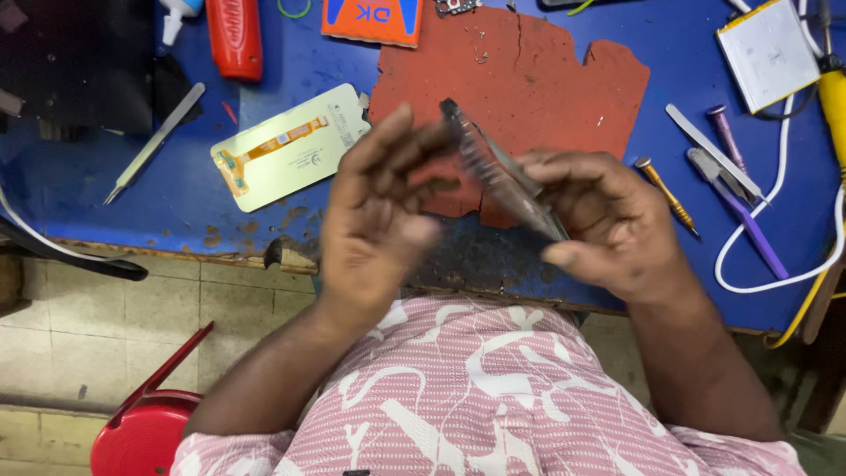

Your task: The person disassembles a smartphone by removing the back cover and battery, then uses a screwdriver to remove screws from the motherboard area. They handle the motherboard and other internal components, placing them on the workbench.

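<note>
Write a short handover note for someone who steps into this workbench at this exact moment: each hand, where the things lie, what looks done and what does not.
Left hand: fingers curled on the upper end of the phone frame, blurred by motion.
Right hand: grips the lower end of the same frame, held tilted above the red mat.
Nearby: a detached display panel with an orange flex cable lies face down on the blue table, left of the mat. Tweezers lie farther left; a screwdriver and purple pry tools lie right.
Done: the panel is off the frame.
Left: the frame is not set down; whether anything remains inside it cannot be seen.
</note>
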